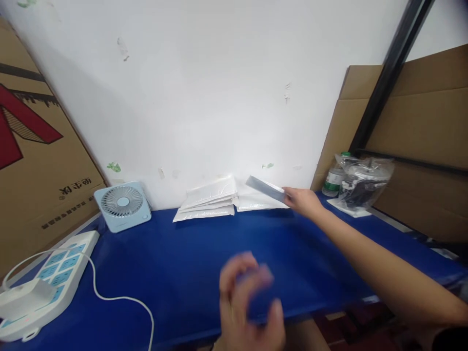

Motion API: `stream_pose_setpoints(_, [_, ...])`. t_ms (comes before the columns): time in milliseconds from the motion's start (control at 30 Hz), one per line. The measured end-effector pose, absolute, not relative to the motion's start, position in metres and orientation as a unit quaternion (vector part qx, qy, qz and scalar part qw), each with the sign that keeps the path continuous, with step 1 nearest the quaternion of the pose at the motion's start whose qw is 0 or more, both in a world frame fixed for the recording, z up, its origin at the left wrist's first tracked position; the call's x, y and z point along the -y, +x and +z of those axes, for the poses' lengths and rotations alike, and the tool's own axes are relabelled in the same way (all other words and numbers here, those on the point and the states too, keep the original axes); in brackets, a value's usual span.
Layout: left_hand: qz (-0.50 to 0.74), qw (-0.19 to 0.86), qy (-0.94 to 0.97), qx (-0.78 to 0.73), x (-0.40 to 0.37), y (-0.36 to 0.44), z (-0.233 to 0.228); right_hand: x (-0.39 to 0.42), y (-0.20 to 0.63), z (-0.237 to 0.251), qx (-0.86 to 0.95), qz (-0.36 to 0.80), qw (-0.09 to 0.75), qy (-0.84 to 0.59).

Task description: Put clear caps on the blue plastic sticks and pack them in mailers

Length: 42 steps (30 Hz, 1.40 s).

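Observation:
At the back of the table, my right hand (302, 201) pinches the right end of a thin flat packet (266, 189), its grey edge side turned toward me. The packet is tilted, just above a pile of white packets (258, 201) by the wall. To the left of that pile lies another stack of white plastic-wrapped packets (210, 197). My left hand (250, 302) is low in front, over the table's near edge. It is blurred by motion, with fingers curled and apart from the thumb, and nothing shows in it.
A blue table (175, 273) runs along the white wall. On the left are a light blue fan (123, 205), a white power strip (69, 273) and a loose white cable (120, 298). A bottle (333, 180) and a clear-bagged item (360, 183) stand back right, beside cardboard (420, 131).

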<state>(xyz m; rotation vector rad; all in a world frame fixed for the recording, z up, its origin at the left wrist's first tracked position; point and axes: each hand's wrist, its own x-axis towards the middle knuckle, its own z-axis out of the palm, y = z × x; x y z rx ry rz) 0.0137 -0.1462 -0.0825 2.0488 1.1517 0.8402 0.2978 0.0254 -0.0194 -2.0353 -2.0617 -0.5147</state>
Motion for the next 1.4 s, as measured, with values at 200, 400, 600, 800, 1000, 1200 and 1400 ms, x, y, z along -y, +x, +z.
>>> stream_pose_setpoints(200, [0.635, 0.629, 0.272, -0.357, 0.069, 0.061, -0.074, 0.044, 0.237, -0.058, 0.836, -0.124, 0.222, -0.486])
stream_pose_setpoints(400, [0.768, 0.5, 0.219, -0.336, 0.046, 0.052, -0.068, 0.058, 0.218, -0.097, 0.888, 0.003, 0.265, -0.375])
stream_pose_setpoints(600, [0.788, 0.468, 0.294, -0.273, 0.032, 0.044, -0.027, 0.036, 0.247, -0.111, 0.808, 0.187, 0.253, -0.499])
stream_pose_setpoints(800, [0.782, 0.454, 0.335, -0.266, 0.026, 0.042, 0.007, 0.034, 0.241, -0.112, 0.818, 0.178, 0.24, -0.491])
stream_pose_setpoints(1000, [0.77, 0.419, 0.389, -0.284, 0.022, 0.022, 0.035, 0.035, 0.238, -0.108, 0.809, 0.194, 0.217, -0.511])
stream_pose_setpoints(1200, [0.754, 0.384, 0.454, -0.279, 0.02, 0.001, 0.063, 0.036, 0.239, -0.11, 0.819, 0.167, 0.21, -0.507])
stream_pose_setpoints(1400, [0.729, 0.325, 0.542, -0.264, 0.022, -0.01, 0.084, 0.035, 0.239, -0.111, 0.818, 0.167, 0.215, -0.506])
